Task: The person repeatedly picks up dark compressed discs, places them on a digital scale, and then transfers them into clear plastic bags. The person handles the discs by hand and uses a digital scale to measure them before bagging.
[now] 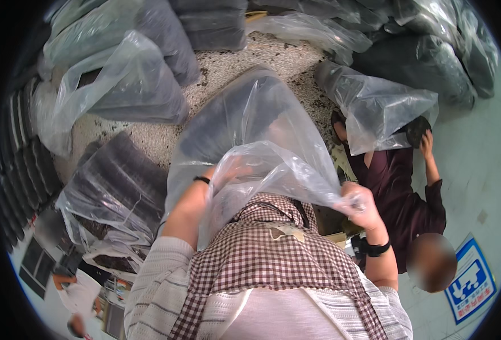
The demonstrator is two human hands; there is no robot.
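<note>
A large clear plastic bag (262, 119) lies in front of me, with a dark grey bundle (205, 127) showing through it. Its loose mouth is gathered toward my apron. My right hand (359, 205) is closed in a pinch on the bunched edge at the bag's right. Seen through the film at the left of the mouth, my left hand (232, 170) has its fingers stretched out. Folds of plastic blur those fingertips.
Dark bagged bundles (140, 85) stand at the far left, with another bagged bundle (117, 175) nearer. More bags (415, 62) lie far right on the speckled surface (216, 65). At right a person in dark clothes (398, 181) handles a bag (383, 107). Another person (80, 292) is at lower left.
</note>
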